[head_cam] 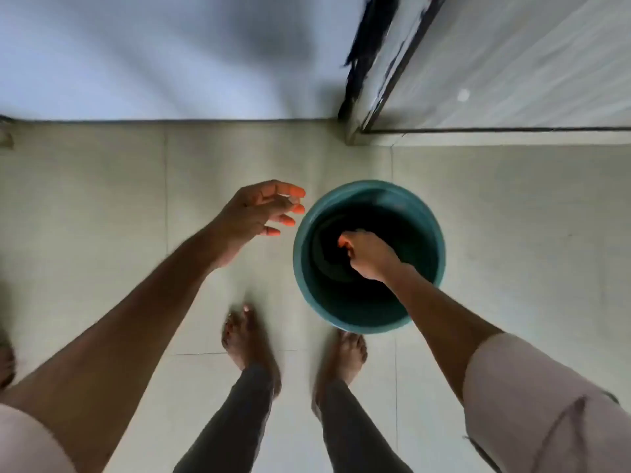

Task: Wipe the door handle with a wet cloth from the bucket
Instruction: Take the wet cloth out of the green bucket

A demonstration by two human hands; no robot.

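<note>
Right hand [370,256] inside bucket [426,213]; left hand [254,216] beside it.

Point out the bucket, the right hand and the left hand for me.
bucket [431,213]: head view, teal rim at upper right.
right hand [370,256]: head view, back of the hand, inside the bucket.
left hand [251,216]: head view, palm, fingers spread beside the bucket.
</note>
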